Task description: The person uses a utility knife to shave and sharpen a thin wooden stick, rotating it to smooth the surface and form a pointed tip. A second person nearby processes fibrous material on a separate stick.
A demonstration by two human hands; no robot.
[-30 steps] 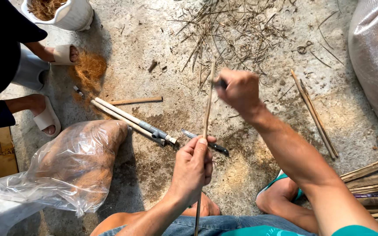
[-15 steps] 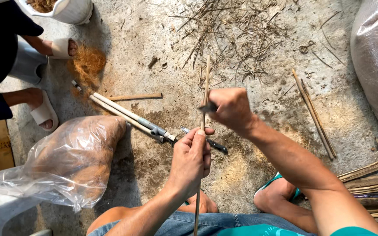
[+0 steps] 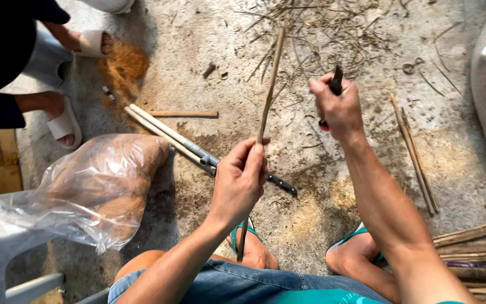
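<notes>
My left hand (image 3: 242, 179) grips a long thin bamboo stick (image 3: 269, 90) near its lower part, holding it almost upright and pointing away from me. My right hand (image 3: 337, 107) is closed on a small knife (image 3: 334, 84) with a dark blade and a red bit of handle showing under the fist. The knife is to the right of the stick and apart from it. Below my arms are my knees in blue shorts and my feet in teal sandals.
Long-handled shears (image 3: 198, 152) lie on the concrete floor behind my left hand. A clear plastic bag of brown fibre (image 3: 94, 188) sits at left. Another person's feet in white sandals (image 3: 66, 121) are at upper left. Bamboo sticks (image 3: 414, 152) and slats (image 3: 473, 242) lie at right; shavings litter the floor.
My right hand has pulled the knife off the stick, up and to the right. The left hand has kept its hold on the stick, which now stands free.
</notes>
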